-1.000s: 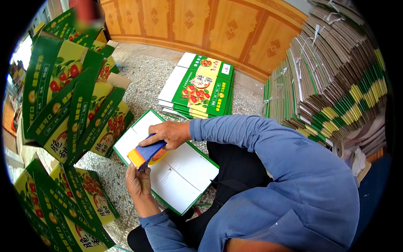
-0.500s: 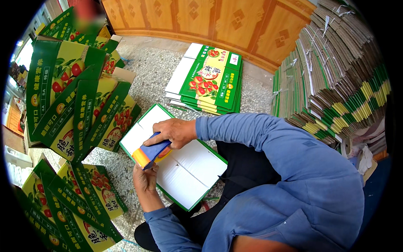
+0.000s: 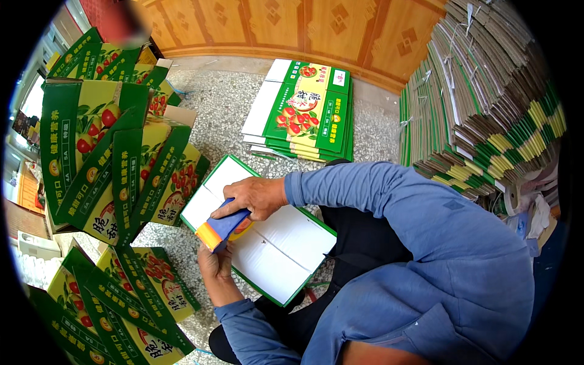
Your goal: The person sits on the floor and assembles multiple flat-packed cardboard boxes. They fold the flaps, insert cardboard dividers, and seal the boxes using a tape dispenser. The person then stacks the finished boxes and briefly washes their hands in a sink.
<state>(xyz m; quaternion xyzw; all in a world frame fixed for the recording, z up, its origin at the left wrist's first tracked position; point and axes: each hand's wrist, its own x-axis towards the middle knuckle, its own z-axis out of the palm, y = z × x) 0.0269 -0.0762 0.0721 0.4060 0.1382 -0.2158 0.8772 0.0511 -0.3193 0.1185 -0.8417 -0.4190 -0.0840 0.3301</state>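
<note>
My right hand (image 3: 261, 198) is closed over a blue and orange hand tool (image 3: 230, 225) with a yellow and red side; its exact kind I cannot make out. The tool lies slanted across the left edge of a carton (image 3: 286, 240) with white panels facing up and a green rim. A seam runs between the panels. Just below the tool's orange end, my left hand (image 3: 215, 263) grips the carton's left edge, its fingers curled and partly hidden by the tool. The carton rests against my dark-trousered legs.
Printed green and yellow cartons (image 3: 91, 152) are piled at the left, with more cartons (image 3: 121, 304) at the lower left. Beyond my carton lies a stack of flattened cartons (image 3: 304, 109). Tied cardboard bundles (image 3: 480, 109) rise at the right. A wood-panelled wall (image 3: 292, 27) closes the back.
The view has shifted slightly, so the surroundings sit a little differently. Both hands keep their hold, and the tool stays at the carton's left edge.
</note>
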